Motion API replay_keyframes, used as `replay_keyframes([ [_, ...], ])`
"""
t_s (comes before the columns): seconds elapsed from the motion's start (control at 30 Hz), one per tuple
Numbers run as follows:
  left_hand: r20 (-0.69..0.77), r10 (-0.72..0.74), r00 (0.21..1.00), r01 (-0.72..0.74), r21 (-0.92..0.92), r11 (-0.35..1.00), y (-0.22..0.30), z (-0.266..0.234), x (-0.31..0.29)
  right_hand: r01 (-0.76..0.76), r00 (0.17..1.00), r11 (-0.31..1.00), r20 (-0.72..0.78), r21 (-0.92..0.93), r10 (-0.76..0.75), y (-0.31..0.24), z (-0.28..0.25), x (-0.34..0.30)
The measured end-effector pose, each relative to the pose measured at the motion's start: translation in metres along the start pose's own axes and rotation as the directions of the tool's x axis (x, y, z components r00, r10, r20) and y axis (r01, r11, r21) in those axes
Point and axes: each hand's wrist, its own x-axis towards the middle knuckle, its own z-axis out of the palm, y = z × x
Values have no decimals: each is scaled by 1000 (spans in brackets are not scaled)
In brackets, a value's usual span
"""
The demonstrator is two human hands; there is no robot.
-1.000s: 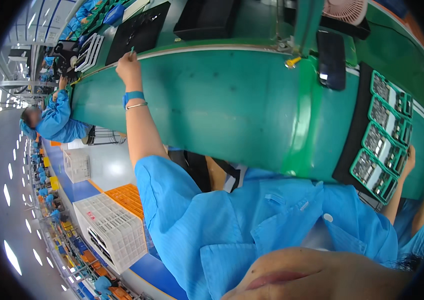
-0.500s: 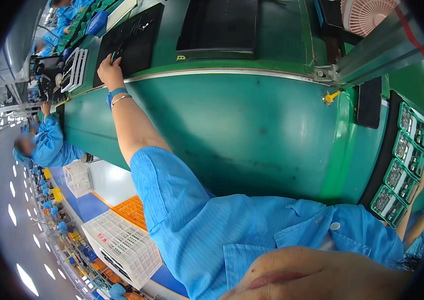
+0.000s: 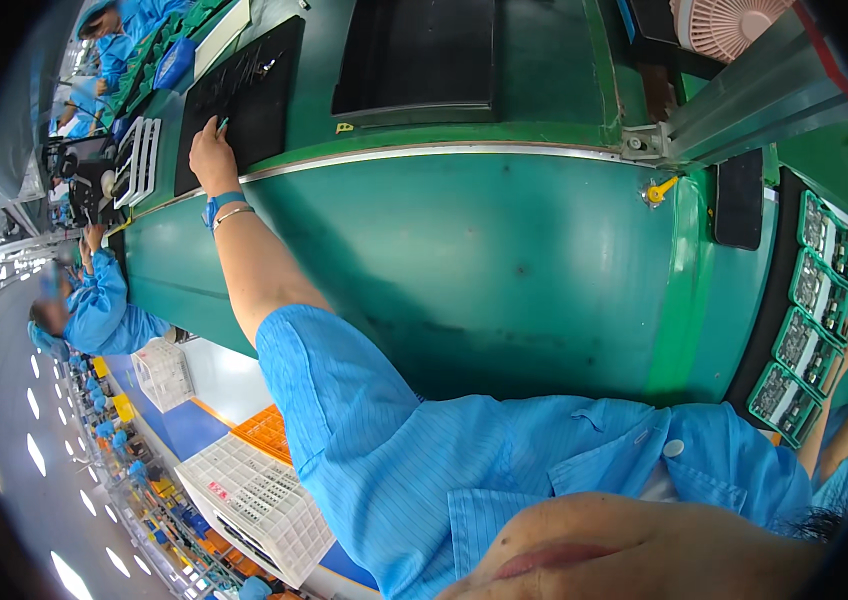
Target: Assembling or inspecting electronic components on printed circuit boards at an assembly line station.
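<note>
My left arm stretches out to the far left, with a blue band and a metal bangle on the wrist. My left hand [image 3: 211, 158] is over the near part of a flat black mat [image 3: 254, 125]. Its fingertips are pinched on a small, thin greenish thing [image 3: 223, 125], too small to name. Several tiny shiny pieces [image 3: 264, 68] lie on the mat farther back. I cannot see my right hand. At the right edge, bare forearms beside the trays seem to belong to another person.
A black shallow tray [image 3: 414, 70] sits beyond the metal-edged green bench [image 3: 444, 260]. White frames [image 3: 139, 160] stand left of the mat. Right are a yellow knob [image 3: 661, 190], a dark phone-like slab [image 3: 739, 205], green trays of circuit boards [image 3: 802, 338], a metal post [image 3: 744, 100] and a pink fan [image 3: 729, 25].
My left hand has drawn slightly left and nearer along the mat, with the fingers lifted a little and the thin thing still pinched. The whole view has shifted slightly.
</note>
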Motion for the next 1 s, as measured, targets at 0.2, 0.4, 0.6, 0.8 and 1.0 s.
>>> replay_keyframes([
  [0.2,142,93,985,-107,92,990,-9,0,6,2,1000,1000,15,-20,-1,3,1,0],
  [0.4,48,103,993,-105,38,994,-15,4,4,6,999,999,40,-34,-5,6,3,5],
  [0.6,12,-70,997,71,-156,985,2,-5,-11,14,999,998,47,-56,-12,4,-1,6],
  [0.8,15,-185,983,186,-74,980,2,-3,-8,39,996,997,77,-63,-34,2,5,18],
  [1.0,65,-335,940,335,7,942,21,-4,-3,48,996,996,77,-81,-42,0,6,21],
])
